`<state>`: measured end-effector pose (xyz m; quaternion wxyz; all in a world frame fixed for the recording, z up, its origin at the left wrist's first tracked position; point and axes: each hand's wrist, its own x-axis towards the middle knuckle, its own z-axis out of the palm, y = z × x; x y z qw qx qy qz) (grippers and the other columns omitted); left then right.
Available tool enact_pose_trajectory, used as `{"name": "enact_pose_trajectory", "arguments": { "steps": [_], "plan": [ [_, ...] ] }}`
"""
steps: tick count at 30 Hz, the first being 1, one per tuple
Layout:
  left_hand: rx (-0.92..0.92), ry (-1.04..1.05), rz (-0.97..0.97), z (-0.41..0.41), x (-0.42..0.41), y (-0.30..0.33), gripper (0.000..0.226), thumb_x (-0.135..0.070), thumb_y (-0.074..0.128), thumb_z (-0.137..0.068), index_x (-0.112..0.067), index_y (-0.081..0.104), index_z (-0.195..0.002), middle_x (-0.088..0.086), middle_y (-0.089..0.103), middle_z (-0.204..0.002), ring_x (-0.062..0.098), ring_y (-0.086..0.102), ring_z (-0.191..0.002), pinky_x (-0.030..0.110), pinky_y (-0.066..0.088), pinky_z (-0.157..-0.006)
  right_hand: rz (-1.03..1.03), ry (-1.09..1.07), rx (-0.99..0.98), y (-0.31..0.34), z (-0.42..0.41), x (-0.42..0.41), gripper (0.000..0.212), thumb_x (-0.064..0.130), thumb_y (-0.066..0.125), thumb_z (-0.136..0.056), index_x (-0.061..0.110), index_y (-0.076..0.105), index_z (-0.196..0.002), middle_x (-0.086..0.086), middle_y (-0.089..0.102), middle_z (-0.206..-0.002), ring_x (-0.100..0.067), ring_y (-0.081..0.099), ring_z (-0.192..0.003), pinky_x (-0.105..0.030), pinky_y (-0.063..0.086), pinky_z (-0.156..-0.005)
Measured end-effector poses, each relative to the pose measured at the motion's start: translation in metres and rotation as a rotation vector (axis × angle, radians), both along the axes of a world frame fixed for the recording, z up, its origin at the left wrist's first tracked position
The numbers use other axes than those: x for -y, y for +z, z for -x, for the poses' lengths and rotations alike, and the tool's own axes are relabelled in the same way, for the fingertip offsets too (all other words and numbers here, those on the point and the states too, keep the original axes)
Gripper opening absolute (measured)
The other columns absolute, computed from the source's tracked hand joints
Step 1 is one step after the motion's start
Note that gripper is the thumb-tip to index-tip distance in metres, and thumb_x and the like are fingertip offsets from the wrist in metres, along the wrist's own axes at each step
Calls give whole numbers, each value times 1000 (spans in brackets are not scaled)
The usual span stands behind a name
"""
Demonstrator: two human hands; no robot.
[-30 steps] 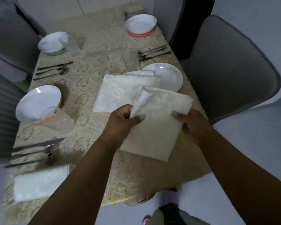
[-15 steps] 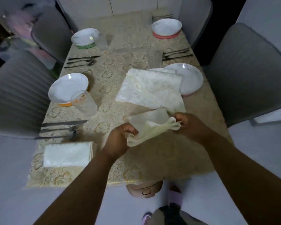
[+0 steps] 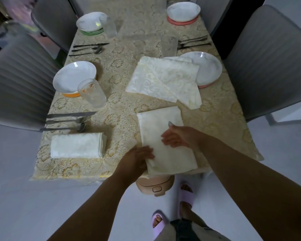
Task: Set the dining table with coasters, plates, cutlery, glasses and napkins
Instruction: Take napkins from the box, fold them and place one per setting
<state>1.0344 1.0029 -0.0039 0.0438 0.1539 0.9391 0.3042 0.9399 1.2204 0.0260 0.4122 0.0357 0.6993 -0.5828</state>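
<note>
Both hands lie flat, fingers straight: the left hand (image 3: 137,158) presses the near left edge of the folded napkin (image 3: 165,136), the right hand (image 3: 179,136) rests across its middle. We count four plates (image 3: 74,76), three glasses (image 3: 92,93) and three cutlery sets (image 3: 68,121). The pale cream napkin sits at the tablecloth (image 3: 120,119) near edge, its corner overhanging; bare cloth lies to its right.
</note>
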Motion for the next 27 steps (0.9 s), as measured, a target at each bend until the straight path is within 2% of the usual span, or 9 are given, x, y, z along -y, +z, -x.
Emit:
{"name": "enact_pose_trajectory", "arguments": {
  "steps": [3,5,7,9,12,16,21,25,27],
  "plan": [
    [70,128,-98,-5,-1,1,23,-7,69,-81,-14,76,-101,-3,70,-112,-3,55,-107,27,47,-98,50,-134,185,-11,-3,-18,66,59,30,-95,2,60,-109,-19,69,-106,-28,68,-96,-35,54,-81],
    [256,281,-218,-5,-3,7,22,-11,65,-89,-21,76,-104,-12,72,-100,-4,61,-90,14,48,-82,69,-190,203,-13,-4,-30,68,56,25,-97,-1,60,-106,-20,70,-98,-28,69,-88,-35,55,-75],
    [358,388,-291,1,-5,9,20,-18,63,-91,-28,75,-78,-17,62,-65,-1,55,-61,19,45,-62,74,-228,186,-12,-5,-37,72,56,20,-98,-2,62,-100,-18,71,-88,-24,69,-76,-31,54,-65],
    [388,495,-336,12,-6,8,39,-28,64,-91,-20,53,-54,-11,43,-51,8,40,-50,26,34,-55,61,-257,165,-13,-5,-42,75,59,17,-96,2,65,-93,-12,68,-76,-15,65,-58,-23,48,-48],
    [314,604,-275,24,-12,6,46,-33,61,-92,-14,41,-55,0,39,-53,14,35,-51,29,29,-53,98,-327,148,-13,-6,-46,68,61,26,-94,5,65,-102,-11,68,-90,-18,67,-76,-29,55,-65],
    [228,722,-170,29,-21,1,40,-35,55,-95,-1,61,-75,12,60,-65,22,52,-61,32,40,-57,-3,-246,-106,-8,-10,-45,12,27,64,-86,19,65,-95,-8,70,-101,-15,67,-84,-24,55,-70],
    [170,861,-121,28,-32,-7,28,-38,49,-96,-15,59,-84,-1,59,-70,21,55,-70,27,34,-55,-484,-94,-530,-22,0,-35,26,31,66,-88,5,66,-85,-5,61,-74,-18,56,-69,-29,41,-60],
    [117,830,21,34,-32,-21,35,-48,43,-95,-17,60,-93,8,60,-86,25,57,-77,30,42,-59,-686,-75,-602,-29,6,-28,33,37,51,-95,26,44,-64,8,45,-65,-10,43,-61,-26,26,-51],
    [136,818,111,37,-34,-23,35,-47,43,-96,-16,59,-97,10,58,-91,26,56,-79,30,43,-60,-753,-72,-601,-30,8,-25,32,37,48,-96,24,44,-67,9,44,-67,-12,45,-65,-28,28,-53]
  ]
}}
